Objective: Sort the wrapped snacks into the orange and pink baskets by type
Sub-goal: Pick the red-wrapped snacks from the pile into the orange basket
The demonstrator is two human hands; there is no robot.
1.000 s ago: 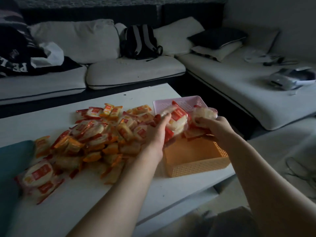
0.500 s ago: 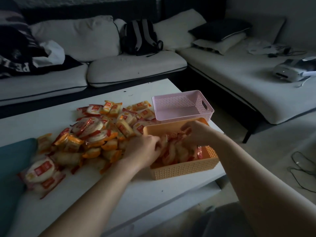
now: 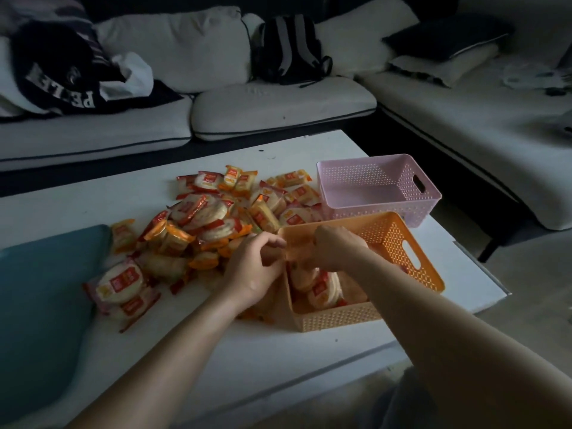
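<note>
A heap of wrapped snacks (image 3: 210, 224), round white crackers in red and in orange wrappers, lies in the middle of the white table (image 3: 247, 351). To its right stands the orange basket (image 3: 405, 258), with several red-wrapped crackers (image 3: 322, 287) in its near end. Behind it is the pink basket (image 3: 380, 184), with nothing in it. My left hand (image 3: 253, 267) hovers at the orange basket's left rim, fingers loosely curled and holding nothing. My right hand (image 3: 335, 249) is inside the orange basket above the crackers, with its fingers turned down and hidden.
A teal cushion (image 3: 40, 305) covers the table's left end. Two larger red-wrapped packs (image 3: 120, 286) lie beside it. A white corner sofa (image 3: 278, 106) wraps around behind and to the right, with a backpack (image 3: 288, 48) and dark clothing (image 3: 62, 82) on it.
Both hands carried red-wrapped crackers from above the baskets down into the orange basket and left them there. The left hand has since drawn back to the basket's left rim.
</note>
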